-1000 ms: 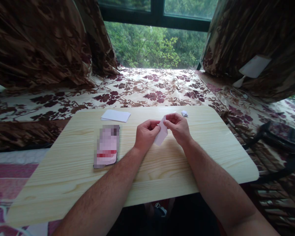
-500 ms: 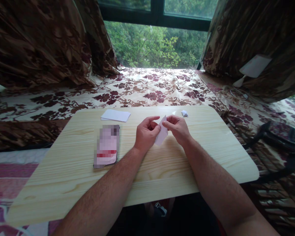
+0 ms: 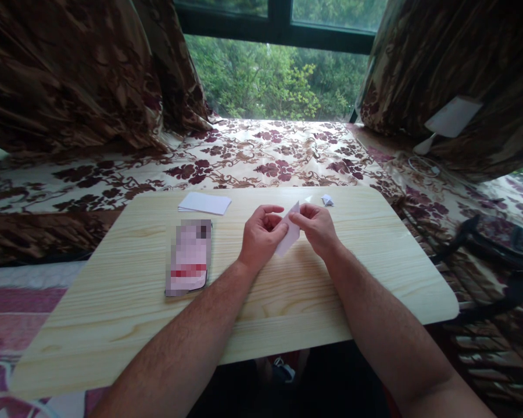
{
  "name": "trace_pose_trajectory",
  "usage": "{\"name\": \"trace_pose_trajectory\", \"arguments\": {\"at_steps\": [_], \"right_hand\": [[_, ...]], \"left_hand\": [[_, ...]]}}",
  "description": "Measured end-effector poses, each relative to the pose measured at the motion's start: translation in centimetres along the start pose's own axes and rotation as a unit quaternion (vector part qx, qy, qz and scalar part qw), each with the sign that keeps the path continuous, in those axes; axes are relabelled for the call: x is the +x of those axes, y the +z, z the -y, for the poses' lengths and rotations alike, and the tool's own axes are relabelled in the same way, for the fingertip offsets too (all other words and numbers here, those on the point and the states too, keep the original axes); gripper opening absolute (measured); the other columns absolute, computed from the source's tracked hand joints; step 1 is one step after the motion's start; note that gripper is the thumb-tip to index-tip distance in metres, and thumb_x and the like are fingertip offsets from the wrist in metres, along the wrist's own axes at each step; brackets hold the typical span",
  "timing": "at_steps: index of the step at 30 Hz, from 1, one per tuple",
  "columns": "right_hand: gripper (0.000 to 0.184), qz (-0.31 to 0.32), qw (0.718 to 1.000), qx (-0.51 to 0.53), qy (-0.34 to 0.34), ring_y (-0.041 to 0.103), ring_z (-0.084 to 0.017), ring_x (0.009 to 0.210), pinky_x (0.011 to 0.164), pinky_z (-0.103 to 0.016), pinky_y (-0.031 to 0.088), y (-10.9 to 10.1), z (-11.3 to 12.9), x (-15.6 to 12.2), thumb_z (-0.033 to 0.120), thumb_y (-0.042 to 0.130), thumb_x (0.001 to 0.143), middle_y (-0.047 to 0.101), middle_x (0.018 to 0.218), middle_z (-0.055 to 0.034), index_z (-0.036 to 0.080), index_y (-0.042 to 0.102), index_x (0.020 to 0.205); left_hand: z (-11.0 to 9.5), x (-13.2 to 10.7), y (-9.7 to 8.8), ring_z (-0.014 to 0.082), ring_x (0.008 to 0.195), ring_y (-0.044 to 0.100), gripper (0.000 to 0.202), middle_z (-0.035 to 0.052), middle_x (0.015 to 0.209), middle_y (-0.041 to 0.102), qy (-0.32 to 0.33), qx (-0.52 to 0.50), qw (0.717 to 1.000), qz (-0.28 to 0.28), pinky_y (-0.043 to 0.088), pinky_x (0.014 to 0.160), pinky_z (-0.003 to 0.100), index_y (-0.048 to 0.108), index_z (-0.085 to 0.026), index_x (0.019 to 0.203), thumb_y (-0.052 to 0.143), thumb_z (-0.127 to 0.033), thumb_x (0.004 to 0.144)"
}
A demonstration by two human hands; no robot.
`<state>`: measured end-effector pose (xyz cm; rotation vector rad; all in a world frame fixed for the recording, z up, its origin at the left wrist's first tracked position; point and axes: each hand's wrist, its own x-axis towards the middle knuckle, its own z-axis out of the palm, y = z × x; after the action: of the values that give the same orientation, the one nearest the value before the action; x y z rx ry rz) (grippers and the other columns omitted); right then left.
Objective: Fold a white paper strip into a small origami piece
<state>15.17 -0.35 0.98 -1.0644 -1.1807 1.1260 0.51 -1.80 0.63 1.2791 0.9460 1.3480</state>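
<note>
Both hands hold a small folded white paper (image 3: 289, 237) just above the middle of a light wooden table (image 3: 287, 302). My left hand (image 3: 260, 235) pinches its left edge with thumb and fingers curled. My right hand (image 3: 317, 227) pinches its upper right part. The paper stands tilted, with a pointed top corner between the two hands.
A phone (image 3: 188, 257) lies on the table left of my hands. A small stack of white paper sheets (image 3: 204, 203) sits at the far left edge, and a tiny folded paper piece (image 3: 327, 200) at the far right. Patterned cloth, curtains and a window lie beyond. A dark strap (image 3: 497, 255) lies at the right.
The fingers shifted slightly along the paper, and its top corner now sticks up a little higher. Both arms stay in place.
</note>
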Motion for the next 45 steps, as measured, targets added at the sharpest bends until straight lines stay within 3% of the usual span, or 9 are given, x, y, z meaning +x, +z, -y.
{"name": "trace_pose_trajectory", "arguments": {"at_steps": [25, 40, 45], "right_hand": [[0.021, 0.001, 1.000, -0.002, 0.000, 0.050, -0.011, 0.054, 0.053, -0.026, 0.038, -0.12, -0.18, 0.05, 0.035, 0.078, 0.071, 0.061, 0.060, 0.0016, 0.018, 0.066, 0.066], [0.029, 0.026, 1.000, -0.009, 0.003, 0.046, -0.010, 0.052, 0.051, -0.026, 0.035, 0.18, -0.23, -0.17, 0.042, 0.082, 0.069, 0.057, 0.057, 0.0028, 0.018, 0.065, 0.065], [0.027, 0.013, 1.000, -0.009, -0.005, 0.049, -0.011, 0.054, 0.054, -0.026, 0.040, 0.03, -0.56, -0.09, 0.041, 0.080, 0.071, 0.059, 0.060, 0.0023, 0.019, 0.066, 0.066]], "left_hand": [[0.26, 0.17, 0.17, 0.0112, 0.066, 0.061, 0.025, 0.0008, 0.079, 0.068, 0.003, -0.011, 0.999, -0.030, 0.048, 0.061, 0.022, 0.067, -0.016, 0.090, 0.079, -0.025, 0.069], [0.55, 0.30, -0.06, 0.0118, 0.064, 0.060, 0.024, 0.0015, 0.075, 0.069, -0.004, -0.006, 0.999, -0.048, 0.047, 0.059, 0.023, 0.070, -0.016, 0.086, 0.080, -0.032, 0.071], [0.49, 0.38, -0.09, 0.0106, 0.063, 0.058, 0.023, 0.0013, 0.075, 0.069, -0.010, -0.005, 0.999, -0.049, 0.045, 0.058, 0.022, 0.073, -0.016, 0.088, 0.080, -0.028, 0.070]]}}
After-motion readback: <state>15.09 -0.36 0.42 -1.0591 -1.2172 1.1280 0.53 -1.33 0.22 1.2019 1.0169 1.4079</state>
